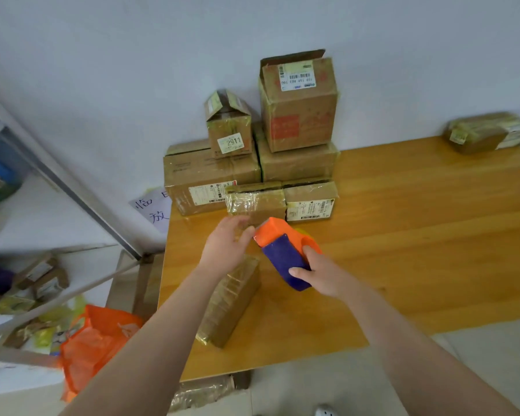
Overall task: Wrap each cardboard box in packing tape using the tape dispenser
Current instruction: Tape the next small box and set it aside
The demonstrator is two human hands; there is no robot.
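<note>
1. Two bare forearms reach in from the bottom edge over a wooden table (418,235).
2. The right hand (323,273) is clamped on the tape dispenser (284,255). The thumb lies along its blue side and the fingers wrap over the orange part.
3. The dispenser is held above the table, its orange nose tilted up and away towards the left hand (227,244).
4. The left hand's fingers are loosely curled, their tips at the dispenser's nose. Blur hides whether they pinch any tape, so I cannot tell.
5. A cardboard box (231,298), glossy with tape, lies flat on the table below the left wrist. It is just left of the dispenser and neither hand touches it.
6. A stack of taped boxes (297,115) stands at the table's back left against the wall.
7. One more wrapped box (487,133) lies alone at the far right corner.
8. An orange bag (96,334) lies on the floor to the left.
</note>
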